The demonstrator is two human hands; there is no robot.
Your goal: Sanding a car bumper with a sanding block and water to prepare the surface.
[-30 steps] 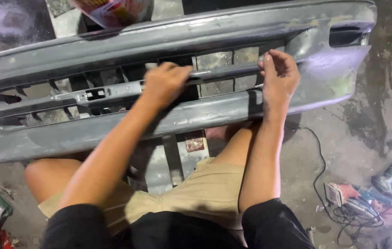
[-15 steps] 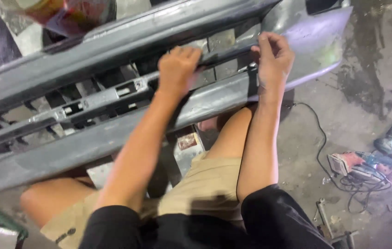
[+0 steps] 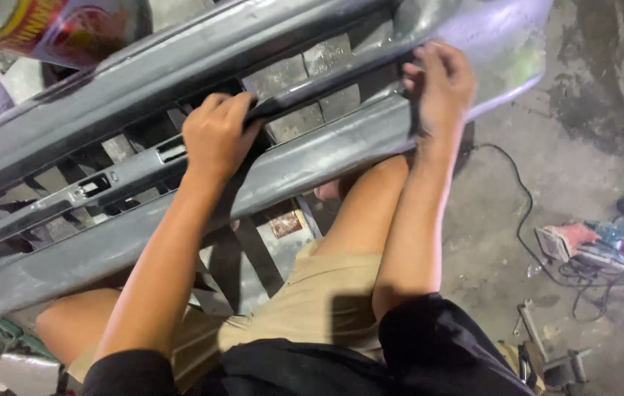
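A long grey car bumper point(image 3: 326, 158) lies tilted across my lap, with a slotted grille opening in its middle. My left hand point(image 3: 216, 136) is curled around the dark centre bar of the grille point(image 3: 136, 165). My right hand point(image 3: 440, 84) grips the right end of the same opening, fingers hooked over the bar's edge where it meets the bumper's rounded corner point(image 3: 502, 44). I am seated, knees bent beneath the bumper, in tan shorts point(image 3: 326, 301) and a black shirt.
A colourful tin can point(image 3: 55, 29) stands beyond the bumper at the top left. On the stained concrete floor to the right lie power tools point(image 3: 598, 246) with a black cord point(image 3: 517, 220). A metal frame point(image 3: 253, 257) sits under my legs.
The view has swung and closed in, so the bumper now slopes up to the right. Both hands have stayed gripping the grille bar, the left one now more tightly curled around it.
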